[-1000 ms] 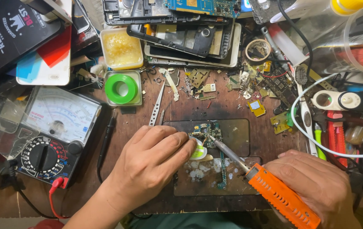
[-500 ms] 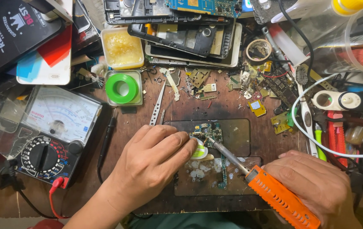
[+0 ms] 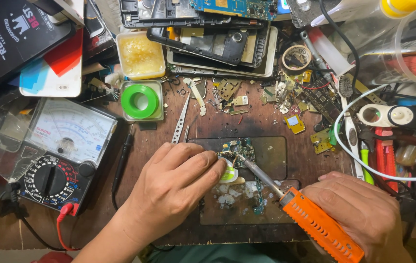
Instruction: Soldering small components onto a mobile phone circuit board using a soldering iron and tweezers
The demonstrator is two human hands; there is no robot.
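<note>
While the left hand (image 3: 179, 182) pinched a small part against the circuit board (image 3: 241, 151) near the bench's front edge, the right hand (image 3: 363, 214) gripped the orange soldering iron (image 3: 315, 224), tip on the board. Soldering appeared under way, unfinished.

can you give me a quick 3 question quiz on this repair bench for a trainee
1. Which hand holds the orange-handled soldering iron?
2. True or false: the iron's metal tip points toward the small circuit board.
3. Which sits beside the analog multimeter: A) a green reel in a clear box, B) a blue mug, C) a hammer?

Key
1. The right hand; the left hand rests by the board.
2. True.
3. A, the green reel.
</note>
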